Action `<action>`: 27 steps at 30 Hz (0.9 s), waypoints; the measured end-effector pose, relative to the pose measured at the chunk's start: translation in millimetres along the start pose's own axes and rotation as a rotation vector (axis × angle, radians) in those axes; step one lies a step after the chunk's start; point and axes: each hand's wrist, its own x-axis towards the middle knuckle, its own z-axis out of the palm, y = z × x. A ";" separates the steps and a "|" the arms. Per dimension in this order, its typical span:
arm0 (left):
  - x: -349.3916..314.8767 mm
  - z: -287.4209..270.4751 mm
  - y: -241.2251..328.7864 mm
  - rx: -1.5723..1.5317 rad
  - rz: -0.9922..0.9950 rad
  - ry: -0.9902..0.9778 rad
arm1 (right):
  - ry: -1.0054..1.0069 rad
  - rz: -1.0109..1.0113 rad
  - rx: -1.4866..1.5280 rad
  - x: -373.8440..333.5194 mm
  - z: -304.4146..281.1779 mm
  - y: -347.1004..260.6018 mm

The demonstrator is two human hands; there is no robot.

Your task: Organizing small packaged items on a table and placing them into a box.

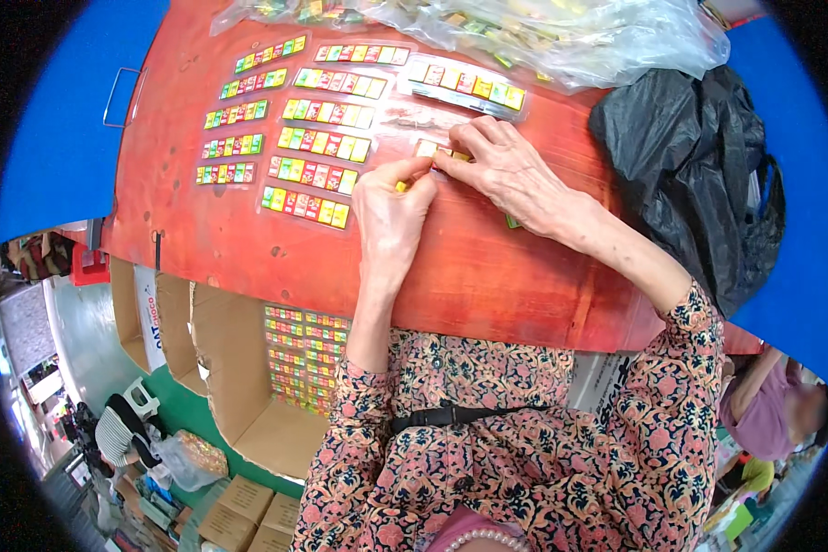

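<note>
My left hand (394, 212) is closed, with a bit of a small yellow box (401, 186) showing between its curled fingers. Its thumb and fingertip meet my right hand's fingertips over a clear plastic tray (425, 147) on the red table. My right hand (515, 175) bends over that tray, its fingers pinching at a small yellow box (460, 156); the fingers partly hide it. A green piece (512, 222) shows under my right wrist. Just beyond my hands lies a stack of trays (465, 85) filled with red, yellow and green boxes.
Two columns of filled trays (324, 143) cover the left of the red table (488, 285). A clear bag of small boxes (561, 41) lies along the far edge. At the right sits a black plastic bag (690, 175). Below, an open carton (235, 368) holds packed trays.
</note>
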 end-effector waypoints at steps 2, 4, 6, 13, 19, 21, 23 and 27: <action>-0.9 1.9 12.1 0.078 0.065 0.012 | 0.060 -0.019 -0.083 -3.6 1.1 1.0; -0.2 3.4 18.5 0.191 0.129 -0.042 | 0.056 -0.022 -0.088 -8.1 0.1 3.7; 0.4 5.9 19.3 0.214 0.130 -0.059 | 0.049 -0.018 -0.095 -12.3 -0.9 5.2; 1.4 4.3 14.6 0.250 0.141 -0.018 | 0.012 -0.015 -0.066 -17.8 -9.8 4.8; -2.0 3.8 9.5 0.211 0.127 0.020 | -0.004 0.110 0.119 -37.3 -39.2 4.0; -5.3 1.2 8.5 0.195 0.151 0.048 | 0.006 0.096 0.274 -46.6 -44.1 -4.4; -6.1 6.3 10.8 0.175 0.166 -0.030 | -0.043 0.100 0.221 -62.0 -35.9 -4.3; -5.6 2.3 16.2 0.288 0.204 -0.064 | -0.071 0.095 0.139 -68.6 -24.8 -11.1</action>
